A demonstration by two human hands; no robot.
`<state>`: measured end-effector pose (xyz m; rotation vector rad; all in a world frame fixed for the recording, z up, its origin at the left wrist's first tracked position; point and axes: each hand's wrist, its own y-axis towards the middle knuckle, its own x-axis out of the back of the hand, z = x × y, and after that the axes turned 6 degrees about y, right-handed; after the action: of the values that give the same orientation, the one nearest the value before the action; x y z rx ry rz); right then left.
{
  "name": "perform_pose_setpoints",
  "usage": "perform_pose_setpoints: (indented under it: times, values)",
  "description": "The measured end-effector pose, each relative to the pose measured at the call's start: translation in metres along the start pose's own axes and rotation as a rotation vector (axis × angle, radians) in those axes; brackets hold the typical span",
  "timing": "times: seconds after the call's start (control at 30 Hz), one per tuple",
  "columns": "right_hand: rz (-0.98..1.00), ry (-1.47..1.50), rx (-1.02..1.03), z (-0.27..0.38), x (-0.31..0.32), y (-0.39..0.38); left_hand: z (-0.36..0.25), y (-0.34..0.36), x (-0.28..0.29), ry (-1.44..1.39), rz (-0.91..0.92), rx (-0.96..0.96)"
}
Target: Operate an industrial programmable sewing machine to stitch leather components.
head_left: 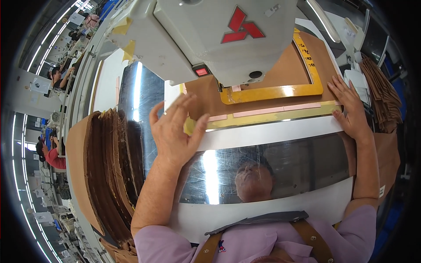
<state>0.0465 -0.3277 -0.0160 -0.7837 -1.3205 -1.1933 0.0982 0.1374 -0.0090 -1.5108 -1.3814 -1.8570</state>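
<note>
A brown fabric panel [204, 94] lies on the bed of a large grey sewing machine [267, 48], beneath a yellow clamp frame [280, 93]. Along the panel's near edge runs a yellow strip [272, 115] bearing pale pink strips [272, 110]. My left hand [175, 131] is at the panel's left near corner, thumb and fingers apart, fingertips slightly blurred; whether they touch the fabric I cannot tell. Spread fingers of my right hand [349, 105] rest on the panel's right edge, palm down. Neither hand grips anything.
Nearest me is a shiny metal plate [289, 168] between white surfaces. Stacked brown pieces [105, 171] stand on the left, and more brown pieces [381, 92] at the right. A lamp tube [323, 19] sits at the upper right. Other people work far left.
</note>
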Motion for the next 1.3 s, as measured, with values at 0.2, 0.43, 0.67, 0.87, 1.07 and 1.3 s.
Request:
perform_pose_setpoints:
  times: [0.2, 0.43, 0.67, 0.87, 1.07, 1.3]
  values:
    - [0.002, 0.007, 0.012, 0.000, 0.000, 0.002, 0.074, 0.075, -0.036, -0.289, -0.050, 0.078]
    - [0.027, 0.016, -0.002, -0.001, -0.002, 0.004, 0.092, 0.091, -0.077, -0.150, -0.017, -0.038]
    - [0.029, 0.016, -0.003, -0.001, -0.002, 0.004, 0.098, 0.088, -0.071, -0.080, -0.014, 0.000]
    - [0.034, 0.028, -0.001, -0.001, -0.002, 0.005, 0.095, 0.085, -0.065, -0.020, 0.005, 0.020]
    - [0.019, -0.003, 0.003, 0.000, 0.000, 0.002, 0.031, 0.029, 0.002, -0.149, 0.252, 0.041]
    - [0.037, 0.011, 0.021, 0.003, -0.002, 0.002, -0.001, -0.020, 0.001, 0.026, 0.212, -0.093]
